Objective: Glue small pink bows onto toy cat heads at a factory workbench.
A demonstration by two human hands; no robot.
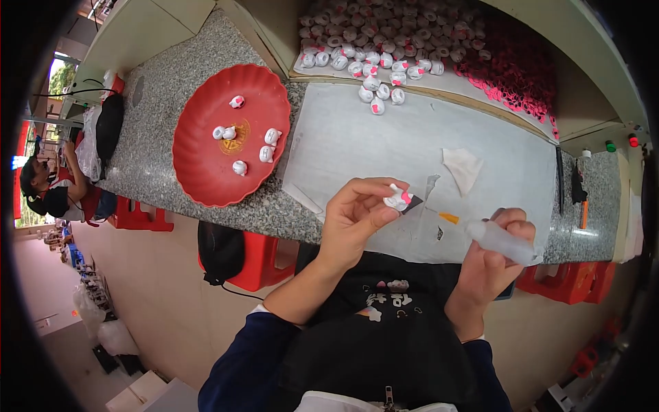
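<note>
My left hand [349, 223] pinches a small white figure [397, 199] with a pink bow-like piece on it between thumb and fingers. A dark pointed piece [414, 203] sits at the figure's right side; whether it is joined to it I cannot tell. In my right hand [489, 268] is a translucent squeeze bottle [506, 244], tilted with its orange needle tip [448, 218] toward the figure. The tip's thin end lies a little apart from the figure. Both hands are over a white sheet [336, 137] on the counter.
A red scalloped plate [192, 137] holds several white figures. Behind the sheet, a shelf carries a heap of white figures [391, 31] and a pile of pink pieces [511, 75]. A white cloth scrap [464, 172] lies on the sheet. Another person [58, 196] sits far left.
</note>
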